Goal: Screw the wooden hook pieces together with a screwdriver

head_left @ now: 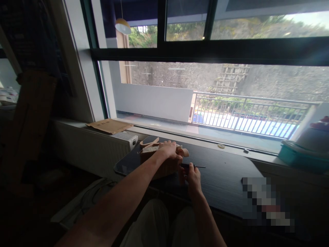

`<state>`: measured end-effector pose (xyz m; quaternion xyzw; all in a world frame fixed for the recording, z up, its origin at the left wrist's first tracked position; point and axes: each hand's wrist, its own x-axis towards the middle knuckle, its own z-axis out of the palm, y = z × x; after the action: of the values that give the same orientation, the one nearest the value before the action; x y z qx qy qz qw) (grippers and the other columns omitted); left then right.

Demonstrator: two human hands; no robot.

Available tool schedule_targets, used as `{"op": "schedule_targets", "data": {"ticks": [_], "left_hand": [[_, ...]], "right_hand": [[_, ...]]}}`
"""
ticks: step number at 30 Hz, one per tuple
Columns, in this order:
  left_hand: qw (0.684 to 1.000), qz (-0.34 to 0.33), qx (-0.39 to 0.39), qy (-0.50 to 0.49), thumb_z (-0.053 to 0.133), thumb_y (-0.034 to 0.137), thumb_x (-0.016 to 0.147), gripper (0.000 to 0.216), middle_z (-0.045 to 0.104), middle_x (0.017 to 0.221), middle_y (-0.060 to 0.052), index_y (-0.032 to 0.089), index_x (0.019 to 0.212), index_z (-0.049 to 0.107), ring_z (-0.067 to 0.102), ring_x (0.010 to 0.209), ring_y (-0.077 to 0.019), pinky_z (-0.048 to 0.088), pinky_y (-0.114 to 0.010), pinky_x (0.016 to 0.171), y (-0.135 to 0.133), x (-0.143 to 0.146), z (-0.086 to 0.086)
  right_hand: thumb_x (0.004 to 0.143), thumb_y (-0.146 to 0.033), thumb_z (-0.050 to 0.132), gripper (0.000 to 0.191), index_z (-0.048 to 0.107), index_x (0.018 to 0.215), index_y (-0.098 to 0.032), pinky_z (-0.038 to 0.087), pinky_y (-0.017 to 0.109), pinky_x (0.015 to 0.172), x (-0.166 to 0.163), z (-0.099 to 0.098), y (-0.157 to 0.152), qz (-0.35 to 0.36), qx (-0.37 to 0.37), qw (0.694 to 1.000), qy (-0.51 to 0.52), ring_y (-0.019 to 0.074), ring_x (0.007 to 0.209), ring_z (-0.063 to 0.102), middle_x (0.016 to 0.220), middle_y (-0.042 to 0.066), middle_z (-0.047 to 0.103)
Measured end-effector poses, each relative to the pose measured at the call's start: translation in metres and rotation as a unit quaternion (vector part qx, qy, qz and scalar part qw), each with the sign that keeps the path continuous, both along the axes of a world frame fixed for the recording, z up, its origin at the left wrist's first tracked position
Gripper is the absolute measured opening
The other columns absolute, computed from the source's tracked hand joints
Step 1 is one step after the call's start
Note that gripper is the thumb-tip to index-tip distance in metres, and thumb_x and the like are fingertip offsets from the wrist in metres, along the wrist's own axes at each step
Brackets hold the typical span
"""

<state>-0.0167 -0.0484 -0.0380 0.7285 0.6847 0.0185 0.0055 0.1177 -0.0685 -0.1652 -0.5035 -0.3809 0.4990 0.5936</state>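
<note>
A brown box-like object (pixel 160 168) stands at the near edge of the dark table (pixel 218 181), with tan curved strap-like pieces (pixel 150 143) and a pale layer along its top. My left hand (pixel 169 150) lies over the top right of it, fingers bent down and gripping it. Just right of the object, my right hand (pixel 193 176) is closed around a thin tool that looks like a screwdriver (pixel 200 167). Its dark handle is mostly covered by my fingers, and its slim metal shaft points right. The object's near side is in deep shadow.
Behind the table runs a window sill with a small tape roll (pixel 221 146) and a small dark item (pixel 246 151). A brown envelope (pixel 110 126) lies on the white radiator (pixel 97 147) at left. A teal container (pixel 300 156) stands at right. A blurred-out patch covers the table's right corner.
</note>
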Motion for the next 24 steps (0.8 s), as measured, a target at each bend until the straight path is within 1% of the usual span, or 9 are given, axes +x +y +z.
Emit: {"op": "schedule_targets", "data": {"ticks": [3,6,8,9,10,14,17,20,24], "left_hand": [[1.000,-0.001,0.009,0.000,0.058,0.070,0.058,0.074,0.053,0.123,-0.016,0.020,0.113,0.052,0.048,0.114,-0.0349,0.038,-0.047,0.092,0.000,-0.001,-0.001],[1.000,0.001,0.009,-0.004,0.058,0.071,0.057,0.076,0.052,0.124,-0.016,0.020,0.112,0.052,0.047,0.115,-0.0358,0.038,-0.048,0.092,0.000,-0.001,-0.002],[1.000,0.001,0.004,-0.011,0.057,0.071,0.057,0.075,0.053,0.124,-0.016,0.020,0.112,0.052,0.046,0.115,-0.0358,0.037,-0.048,0.092,0.000,-0.001,-0.001],[1.000,0.003,0.003,-0.013,0.057,0.071,0.056,0.076,0.053,0.124,-0.016,0.020,0.112,0.052,0.047,0.115,-0.0356,0.037,-0.048,0.093,-0.001,-0.001,-0.001],[1.000,0.006,0.004,-0.015,0.057,0.071,0.056,0.076,0.053,0.124,-0.016,0.020,0.112,0.052,0.047,0.114,-0.0353,0.037,-0.048,0.093,-0.001,0.000,0.000],[1.000,0.017,0.013,-0.011,0.059,0.069,0.055,0.076,0.053,0.123,-0.016,0.021,0.113,0.051,0.048,0.114,-0.0344,0.037,-0.047,0.093,-0.003,0.002,0.000],[1.000,0.016,0.021,-0.007,0.060,0.067,0.055,0.075,0.054,0.122,-0.016,0.021,0.113,0.051,0.049,0.112,-0.0344,0.038,-0.047,0.092,-0.004,0.003,-0.002],[1.000,0.014,0.026,-0.008,0.060,0.066,0.056,0.074,0.054,0.122,-0.015,0.021,0.114,0.051,0.049,0.112,-0.0344,0.037,-0.047,0.092,-0.004,0.003,-0.004],[1.000,0.012,0.027,-0.009,0.060,0.066,0.056,0.073,0.054,0.122,-0.015,0.021,0.114,0.051,0.049,0.112,-0.0343,0.037,-0.047,0.092,-0.004,0.002,-0.005]], "right_hand": [[0.071,-0.050,0.058,0.032,0.054,0.078,-0.019,0.041,0.024,0.047,0.013,0.008,0.002,0.018,0.027,0.999,-0.029,0.0162,0.058,0.059,0.063,0.002,0.064],[0.070,-0.047,0.060,0.034,0.056,0.088,-0.020,0.044,0.025,0.056,0.042,0.012,-0.005,0.024,0.056,0.996,-0.059,0.0173,0.073,0.061,0.080,0.003,0.067],[0.073,-0.049,0.057,0.038,0.057,0.099,-0.021,0.042,0.026,0.056,0.063,0.012,-0.016,0.072,0.063,0.983,-0.157,0.0178,0.068,0.061,0.073,0.001,0.067],[0.075,-0.049,0.054,0.041,0.057,0.107,-0.022,0.041,0.027,0.054,0.072,0.012,-0.022,0.111,0.047,0.971,-0.206,0.0179,0.060,0.060,0.066,0.000,0.065],[0.077,-0.049,0.052,0.043,0.057,0.113,-0.025,0.038,0.027,0.051,0.079,0.012,-0.029,0.111,0.037,0.958,-0.261,0.0178,0.054,0.057,0.061,-0.001,0.063],[0.081,-0.033,0.048,0.043,0.055,0.123,-0.030,0.037,0.027,0.058,0.087,0.018,-0.054,0.089,0.123,0.877,-0.455,0.0205,0.073,0.062,0.092,0.005,0.068],[0.080,-0.021,0.043,0.051,0.048,0.130,-0.026,0.038,0.027,0.062,0.078,0.028,-0.062,0.102,0.174,0.821,-0.534,0.0201,0.079,0.063,0.105,0.007,0.065],[0.082,-0.022,0.042,0.041,0.053,0.121,-0.024,0.039,0.026,0.064,0.067,0.038,-0.065,0.091,0.206,0.788,-0.573,0.0199,0.082,0.063,0.103,0.006,0.066],[0.088,-0.031,0.041,0.027,0.062,0.105,-0.026,0.036,0.024,0.056,0.058,0.044,-0.068,0.052,0.230,0.751,-0.617,0.0171,0.072,0.062,0.095,0.004,0.067]]}}
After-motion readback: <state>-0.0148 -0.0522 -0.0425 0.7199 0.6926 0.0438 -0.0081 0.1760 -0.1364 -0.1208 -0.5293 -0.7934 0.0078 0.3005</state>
